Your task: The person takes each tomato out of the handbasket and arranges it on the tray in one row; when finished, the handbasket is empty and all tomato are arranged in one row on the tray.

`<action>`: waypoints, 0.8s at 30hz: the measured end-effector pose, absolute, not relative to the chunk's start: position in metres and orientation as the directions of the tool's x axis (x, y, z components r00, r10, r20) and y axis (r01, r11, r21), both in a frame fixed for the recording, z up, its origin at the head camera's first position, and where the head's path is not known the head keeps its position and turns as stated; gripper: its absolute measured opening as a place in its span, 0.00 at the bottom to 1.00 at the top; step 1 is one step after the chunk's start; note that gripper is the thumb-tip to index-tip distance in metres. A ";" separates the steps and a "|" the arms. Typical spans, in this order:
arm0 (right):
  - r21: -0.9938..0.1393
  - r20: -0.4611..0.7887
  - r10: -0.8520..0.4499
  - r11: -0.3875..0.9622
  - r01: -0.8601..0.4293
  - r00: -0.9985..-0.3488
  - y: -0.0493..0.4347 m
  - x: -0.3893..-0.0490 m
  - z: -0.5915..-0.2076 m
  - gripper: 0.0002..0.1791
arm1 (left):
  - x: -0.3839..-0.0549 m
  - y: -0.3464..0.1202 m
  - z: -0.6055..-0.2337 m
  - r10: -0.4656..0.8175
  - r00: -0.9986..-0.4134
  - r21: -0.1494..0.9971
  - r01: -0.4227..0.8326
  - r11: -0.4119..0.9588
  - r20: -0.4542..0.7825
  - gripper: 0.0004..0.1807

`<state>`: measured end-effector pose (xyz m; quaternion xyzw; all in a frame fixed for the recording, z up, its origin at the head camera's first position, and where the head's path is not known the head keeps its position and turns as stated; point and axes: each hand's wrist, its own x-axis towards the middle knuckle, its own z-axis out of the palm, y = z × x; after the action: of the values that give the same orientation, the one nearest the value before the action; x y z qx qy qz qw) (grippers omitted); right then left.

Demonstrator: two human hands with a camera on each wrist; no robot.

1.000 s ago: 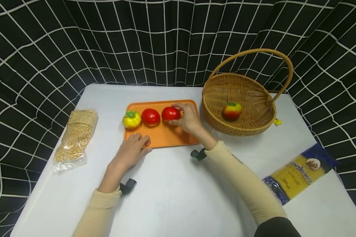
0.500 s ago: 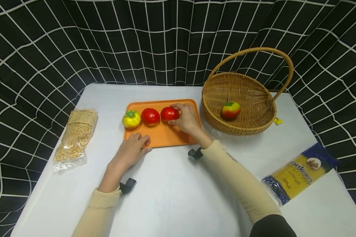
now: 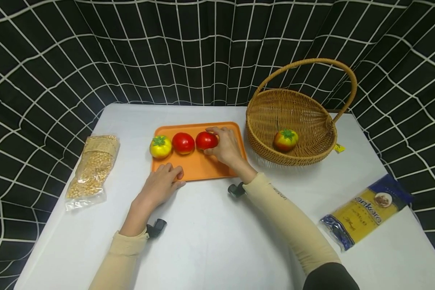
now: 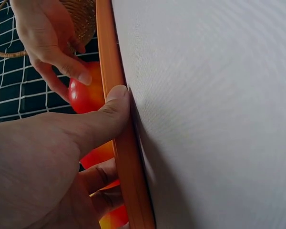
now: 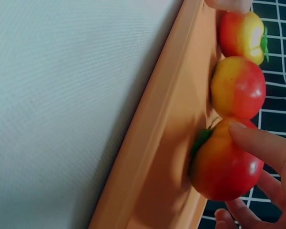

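Observation:
My right hand [image 3: 225,148] pinches a red tomato [image 3: 206,140] between thumb and fingers, over the orange tray [image 3: 203,169]. In the right wrist view this tomato [image 5: 226,164] has its green leafy top turned towards the tray floor and sits right against the middle tomato [image 5: 238,88]. A yellow-and-red tomato [image 3: 161,147] stands at the tray's left end, green top up. My left hand [image 3: 161,183] grips the tray's front left edge; in the left wrist view its thumb lies on the rim [image 4: 131,176], with the fingers inside.
Right of the tray stands a wicker basket [image 3: 261,151] with a tall handle, holding one red-yellow tomato [image 3: 285,140]. A bag of corn kernels [image 3: 94,165] lies at the left. A yellow and blue pasta packet [image 3: 366,213] lies at the right edge.
My right hand and its tomato have shifted slightly left, closer to the middle tomato. The tomato in the basket has rolled a little. My left hand stays put.

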<state>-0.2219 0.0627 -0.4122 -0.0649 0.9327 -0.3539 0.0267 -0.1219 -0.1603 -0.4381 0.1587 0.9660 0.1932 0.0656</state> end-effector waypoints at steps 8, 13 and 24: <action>-0.662 -0.003 -0.142 0.742 -0.105 -0.990 0.064 -0.220 -0.407 0.40 | -0.122 -0.159 -0.438 0.328 -0.942 0.392 0.278 0.877 -0.067 0.10; -0.697 0.022 -0.165 0.705 -0.133 -0.986 0.069 -0.218 -0.396 0.39 | -0.121 -0.160 -0.437 0.326 -0.942 0.388 0.273 0.880 -0.076 0.10; -0.794 0.027 -0.186 0.593 -0.134 -0.982 0.076 -0.208 -0.351 0.41 | -0.122 -0.160 -0.439 0.332 -0.940 0.384 0.280 0.880 -0.074 0.10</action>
<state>-0.2083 0.0760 -0.3506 -0.0899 0.8918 -0.4423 0.0295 -0.1219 -0.1599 -0.4387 0.1583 0.9670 0.1873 0.0687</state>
